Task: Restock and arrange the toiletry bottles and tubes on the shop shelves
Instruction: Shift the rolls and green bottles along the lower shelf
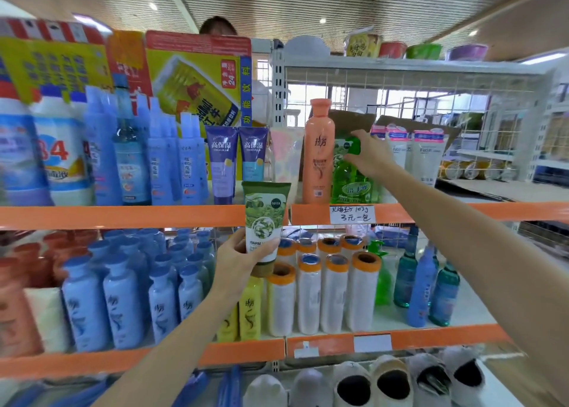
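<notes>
My left hand [243,252] grips a green SIVIA tube [265,219] by its lower end, cap down, in front of the orange edge of the upper shelf [123,215]. My right hand [369,157] reaches onto the upper shelf and holds the green pump top of a green bottle [351,182]. That bottle stands just right of a tall orange bottle [318,157]. Behind my right hand another green tube [340,148] is partly hidden. Two purple and blue tubes [237,160] stand to the left.
White tubes [425,157] stand right of my right hand. Blue bottles [123,289], yellow bottles [249,311] and white rolls with orange caps [335,292] fill the lower shelf. Slippers [400,382] lie below. A person's head [218,26] shows behind the boxes on top.
</notes>
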